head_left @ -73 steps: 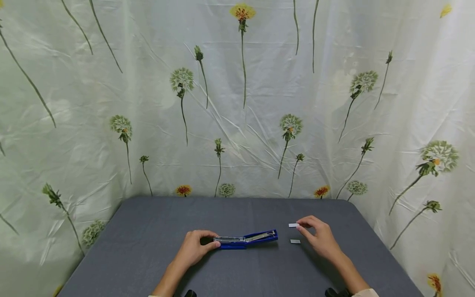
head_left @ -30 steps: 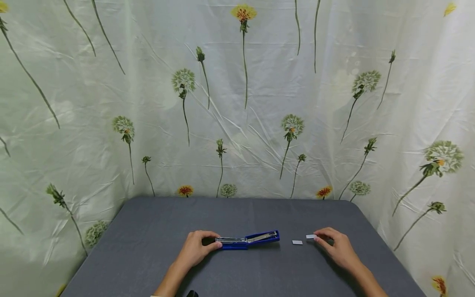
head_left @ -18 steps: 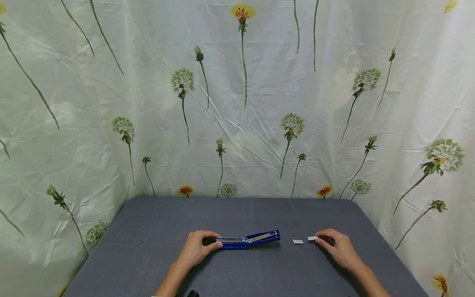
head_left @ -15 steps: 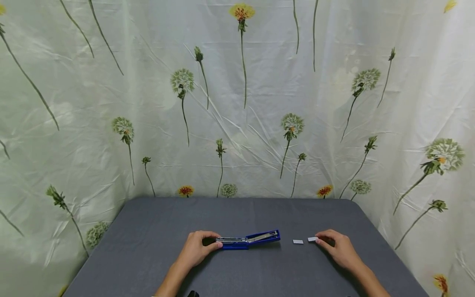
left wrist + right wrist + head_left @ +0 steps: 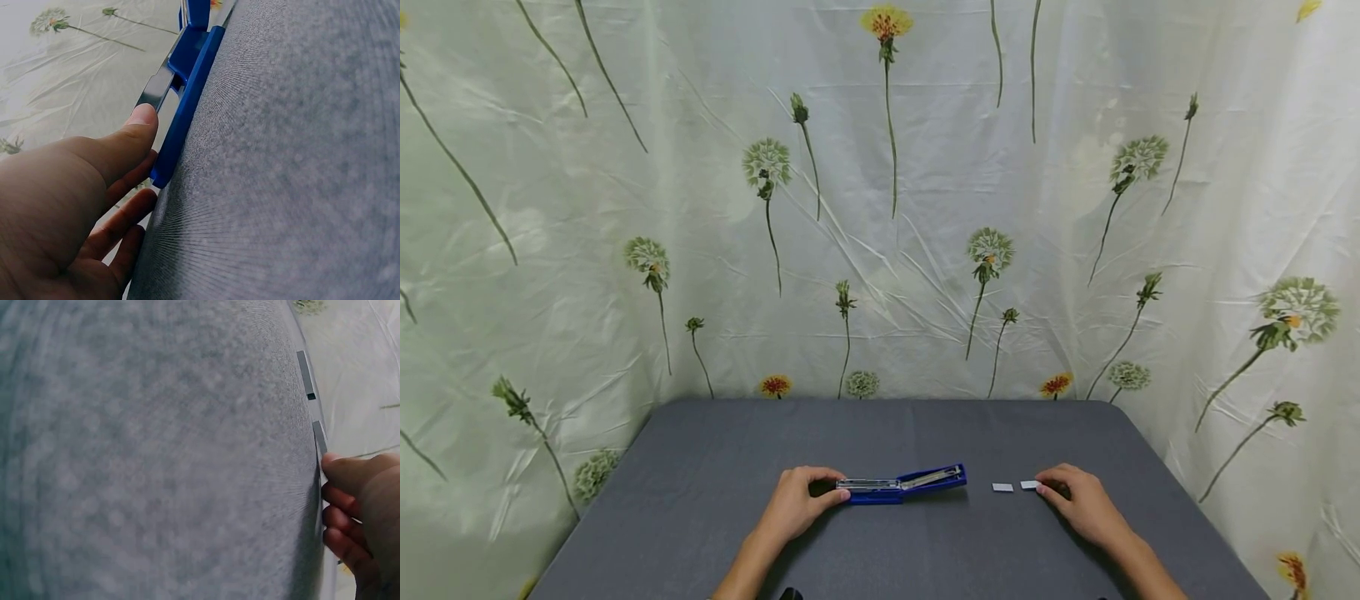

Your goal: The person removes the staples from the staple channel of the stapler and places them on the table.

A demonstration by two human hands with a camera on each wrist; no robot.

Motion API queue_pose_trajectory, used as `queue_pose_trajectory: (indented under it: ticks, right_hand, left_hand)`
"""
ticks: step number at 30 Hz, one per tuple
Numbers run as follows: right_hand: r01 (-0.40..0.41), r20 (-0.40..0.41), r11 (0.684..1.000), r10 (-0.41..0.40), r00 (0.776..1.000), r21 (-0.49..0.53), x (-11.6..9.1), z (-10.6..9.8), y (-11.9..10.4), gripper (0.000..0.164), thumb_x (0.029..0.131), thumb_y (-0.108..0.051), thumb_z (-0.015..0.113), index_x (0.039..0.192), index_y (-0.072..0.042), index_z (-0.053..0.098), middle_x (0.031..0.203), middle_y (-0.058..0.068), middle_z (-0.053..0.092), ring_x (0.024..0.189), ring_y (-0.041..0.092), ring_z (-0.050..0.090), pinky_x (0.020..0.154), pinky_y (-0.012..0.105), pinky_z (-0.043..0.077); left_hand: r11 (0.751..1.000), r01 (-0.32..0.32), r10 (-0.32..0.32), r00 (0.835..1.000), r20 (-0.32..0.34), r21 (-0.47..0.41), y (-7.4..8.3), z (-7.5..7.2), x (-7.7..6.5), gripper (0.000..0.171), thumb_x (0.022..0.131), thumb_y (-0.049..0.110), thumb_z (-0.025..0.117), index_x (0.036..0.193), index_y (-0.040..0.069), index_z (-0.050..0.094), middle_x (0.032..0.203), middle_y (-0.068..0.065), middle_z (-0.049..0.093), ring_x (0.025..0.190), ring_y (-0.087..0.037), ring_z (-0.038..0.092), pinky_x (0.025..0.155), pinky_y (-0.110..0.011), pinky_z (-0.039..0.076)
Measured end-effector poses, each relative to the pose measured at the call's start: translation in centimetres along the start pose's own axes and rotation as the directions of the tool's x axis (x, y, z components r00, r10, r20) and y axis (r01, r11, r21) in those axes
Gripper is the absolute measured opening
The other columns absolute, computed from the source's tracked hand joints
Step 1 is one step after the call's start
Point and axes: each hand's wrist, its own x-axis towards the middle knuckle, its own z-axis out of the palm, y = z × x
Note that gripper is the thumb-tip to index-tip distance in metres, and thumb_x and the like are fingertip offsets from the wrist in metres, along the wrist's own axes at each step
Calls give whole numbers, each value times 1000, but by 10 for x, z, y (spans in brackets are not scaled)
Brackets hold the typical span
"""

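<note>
A blue stapler (image 5: pixel 874 501) sits on the table, its top folded back to the right so that the metal inside shows. My left hand (image 5: pixel 796 502) grips its left end; in the left wrist view the thumb (image 5: pixel 144 119) lies against the metal magazine (image 5: pixel 157 87) and the other fingers are behind. Between thumb and fingertips, my right hand (image 5: pixel 1078 500) pinches one end of a small pale strip of staples (image 5: pixel 1028 485), low at the tabletop. A second staple strip (image 5: pixel 1002 487) lies just left of it, a short gap away.
A grey cloth-covered table (image 5: pixel 925 550) spreads beneath both hands. Behind it and along the sides hangs a pale curtain (image 5: pixel 715 250) printed with dandelions.
My right hand has come rightward and nearer with its staple strip, from behind the second strip to beside it, then lowered it slightly. The left hand keeps its grip on the stapler.
</note>
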Motion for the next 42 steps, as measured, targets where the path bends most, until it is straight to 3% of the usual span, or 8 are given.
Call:
queue_pose_trajectory:
  ticks: [4,9,35,42]
  right_hand:
    - [75,32,992,-72,997,-102,2,-2,-5,8,90,-19,79,96,-23,78,96,-13,68,89,11,66,78,34,55]
    - [105,47,986,-99,994,-128,4,-3,-8,7,89,-20,80,96,-19,79,96,-13,67,90,15,67,78,36,56]
    - [-7,106,994,18,994,-109,-1,-2,-9,13,90,-16,79,102,-18,77,102,-7,69,94,19,68,81,37,56]
    - [47,135,997,-38,990,-63,-9,0,-7,18,90,-22,80,107,-18,75,106,-8,68,97,18,67,81,37,56]
  left_hand:
    - [1000,5,-5,1000,-4,4,-1,-1,0,19,84,46,83,98,32,80,102,13,77,109,-20,71,97,-51,54]
    - [1000,3,-3,1000,-3,8,-1,-2,-1,20,84,46,83,98,32,80,101,14,77,108,-19,72,96,-50,54]
    - [1000,4,-4,1000,3,3,0,-2,-2,20,84,47,83,98,33,80,101,14,77,109,-20,72,97,-52,54]
    - [1000,26,-26,999,45,-9,-3,-5,-8,23,84,48,82,102,35,79,106,10,78,113,-27,71,99,-56,52]
